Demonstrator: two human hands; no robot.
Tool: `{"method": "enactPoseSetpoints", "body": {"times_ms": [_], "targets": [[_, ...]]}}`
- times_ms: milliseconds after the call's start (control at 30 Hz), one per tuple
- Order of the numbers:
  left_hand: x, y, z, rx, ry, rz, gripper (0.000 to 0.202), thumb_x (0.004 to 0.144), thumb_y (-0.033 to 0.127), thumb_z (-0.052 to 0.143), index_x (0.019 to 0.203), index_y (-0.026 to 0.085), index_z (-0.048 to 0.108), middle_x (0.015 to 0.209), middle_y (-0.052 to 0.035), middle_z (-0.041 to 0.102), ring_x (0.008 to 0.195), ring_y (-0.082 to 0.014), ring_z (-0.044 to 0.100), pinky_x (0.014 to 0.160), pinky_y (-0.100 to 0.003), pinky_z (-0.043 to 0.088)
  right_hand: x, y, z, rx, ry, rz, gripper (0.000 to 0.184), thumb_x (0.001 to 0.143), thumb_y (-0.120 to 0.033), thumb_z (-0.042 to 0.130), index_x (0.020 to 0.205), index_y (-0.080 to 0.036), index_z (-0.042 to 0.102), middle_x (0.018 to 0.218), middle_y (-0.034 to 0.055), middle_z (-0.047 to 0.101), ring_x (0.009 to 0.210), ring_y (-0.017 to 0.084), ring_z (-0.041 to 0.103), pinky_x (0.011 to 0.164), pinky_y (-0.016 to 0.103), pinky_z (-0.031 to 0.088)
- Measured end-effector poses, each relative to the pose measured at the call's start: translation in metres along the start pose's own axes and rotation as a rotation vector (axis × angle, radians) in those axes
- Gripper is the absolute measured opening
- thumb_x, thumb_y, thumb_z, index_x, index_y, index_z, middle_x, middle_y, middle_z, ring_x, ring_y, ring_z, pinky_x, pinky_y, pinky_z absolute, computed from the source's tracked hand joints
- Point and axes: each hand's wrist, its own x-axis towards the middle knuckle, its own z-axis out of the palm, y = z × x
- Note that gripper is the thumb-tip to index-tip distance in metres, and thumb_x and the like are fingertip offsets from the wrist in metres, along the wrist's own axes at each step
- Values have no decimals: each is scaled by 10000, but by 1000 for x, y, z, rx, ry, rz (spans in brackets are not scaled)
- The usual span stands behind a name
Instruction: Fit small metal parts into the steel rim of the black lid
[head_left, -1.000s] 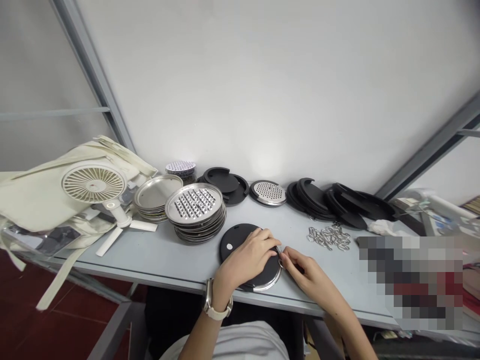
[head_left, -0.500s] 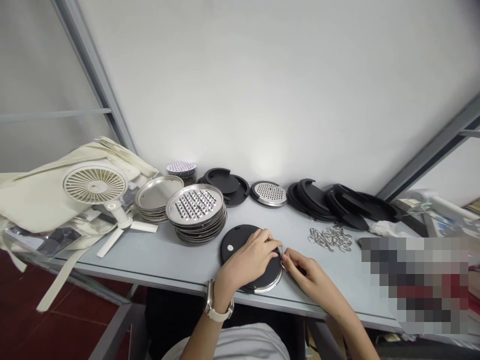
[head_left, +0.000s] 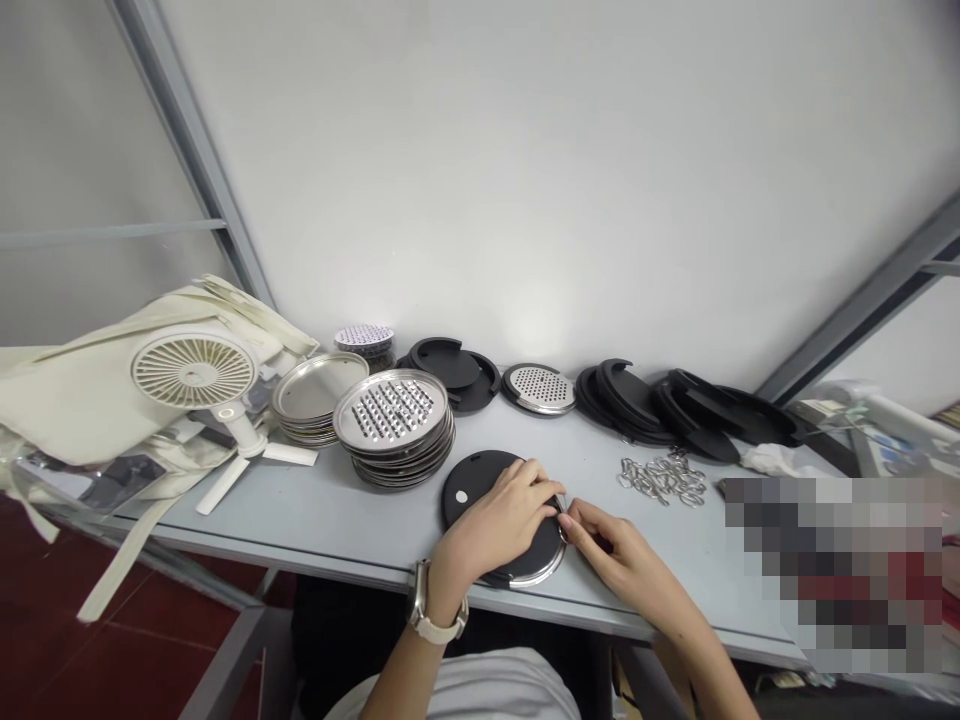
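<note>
A round black disc with a bright metal rim [head_left: 466, 520] lies at the front edge of the table, a white dot on its upper left. My left hand [head_left: 506, 520] presses across its top, its fingers curled at the right edge. At that same edge my right hand [head_left: 611, 555] pinches a small metal wire loop [head_left: 562, 508], partly hidden by the fingertips. The loop touches the disc's rim; whether it is hooked through, I cannot tell. A loose heap of metal wire loops [head_left: 661, 479] lies to the right, beyond my right hand.
Left of the disc stand a stack of round metal graters [head_left: 394, 410] and a stack of metal discs [head_left: 319, 385]. Black round holders [head_left: 626, 395] line the wall, with a grater in a black holder [head_left: 538, 388] among them. A white fan [head_left: 195, 370] and a cream bag [head_left: 82, 390] sit far left.
My right hand has shifted very slightly left and up against the disc's edge, with the wire loop between the fingers. My left hand and the disc stay in place.
</note>
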Motion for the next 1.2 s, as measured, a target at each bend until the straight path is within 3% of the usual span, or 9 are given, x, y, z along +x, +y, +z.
{"method": "enactPoseSetpoints", "body": {"times_ms": [433, 800, 1200], "targets": [[0, 0, 2, 9, -5, -11, 253, 951, 175, 439, 1174, 202, 556, 1083, -64, 515, 1078, -198, 477, 974, -342, 426, 0, -4, -1, -7, -4, -5, 311, 931, -409, 467, 701, -204, 424, 605, -62, 355, 576, 115, 341, 527, 212, 310], [0, -1, 2, 1, -1, -11, 254, 951, 181, 441, 1177, 204, 555, 1075, -67, 516, 1076, -201, 480, 972, -357, 425, -1, 0, -1, 5, -17, -22, 216, 915, -301, 415, 720, -209, 404, 614, -66, 322, 576, 113, 329, 528, 214, 300], [0, -1, 2, 11, 7, -11, 253, 952, 191, 446, 1179, 201, 557, 1075, -68, 515, 1077, -202, 477, 975, -356, 427, -1, -3, -3, -44, -5, -25, 221, 922, -286, 389, 714, -210, 398, 629, -57, 370, 587, 120, 361, 537, 222, 327]]}}
